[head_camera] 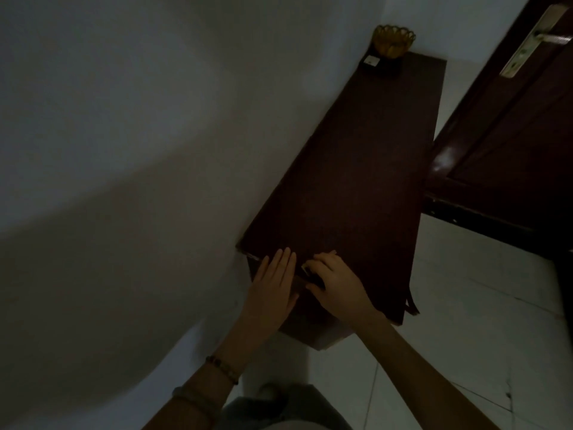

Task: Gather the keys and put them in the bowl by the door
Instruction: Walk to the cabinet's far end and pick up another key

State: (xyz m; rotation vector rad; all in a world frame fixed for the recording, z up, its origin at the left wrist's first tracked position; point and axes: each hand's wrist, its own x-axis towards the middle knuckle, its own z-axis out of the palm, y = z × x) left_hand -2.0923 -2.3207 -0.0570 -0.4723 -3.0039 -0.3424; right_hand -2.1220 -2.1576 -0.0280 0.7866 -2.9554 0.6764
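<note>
Your left hand lies flat and empty on the cabinet, right hand curled, contents unclear, bowl at one o'clock.

Dim hallway corner, pretty moody lighting

A long dark-brown counter runs along a plain white wall, with pale floor tiles below. A dark wooden door stands open on the right, showing a metal lever handle. Everything's underlit, shadows all over the wall.
</note>
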